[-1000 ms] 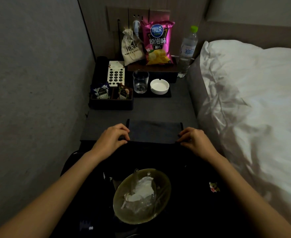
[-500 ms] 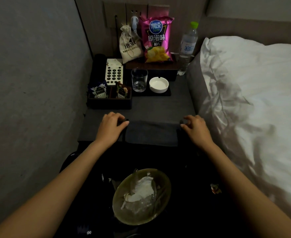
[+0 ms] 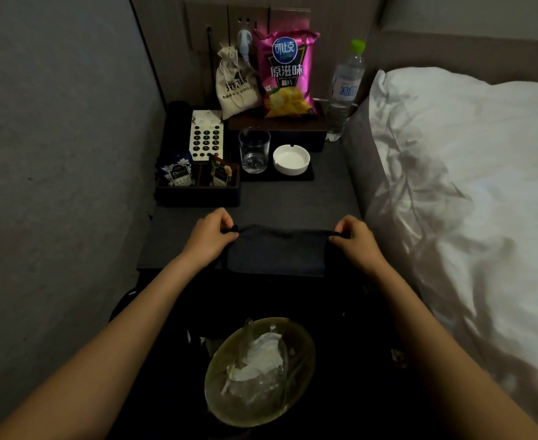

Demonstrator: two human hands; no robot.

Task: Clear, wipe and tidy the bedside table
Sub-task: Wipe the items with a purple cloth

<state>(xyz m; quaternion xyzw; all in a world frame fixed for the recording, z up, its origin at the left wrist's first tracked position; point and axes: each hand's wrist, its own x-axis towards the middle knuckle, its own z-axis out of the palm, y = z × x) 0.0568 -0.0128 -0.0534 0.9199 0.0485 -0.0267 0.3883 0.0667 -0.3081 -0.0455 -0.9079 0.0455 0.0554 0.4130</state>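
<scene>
Fingers of my left hand and right hand each pinch a far corner of the dark cloth, stretched between them over the near edge of the bedside table; it looks soft, light and limp, so I judge the corners the right hold; beyond stand a glass and white ashtray, near the tea-bag tray; those look fragile and would block a wipe.

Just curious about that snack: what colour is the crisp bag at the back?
Bright pink chip bag with a blue logo, seen in the head view.
</scene>
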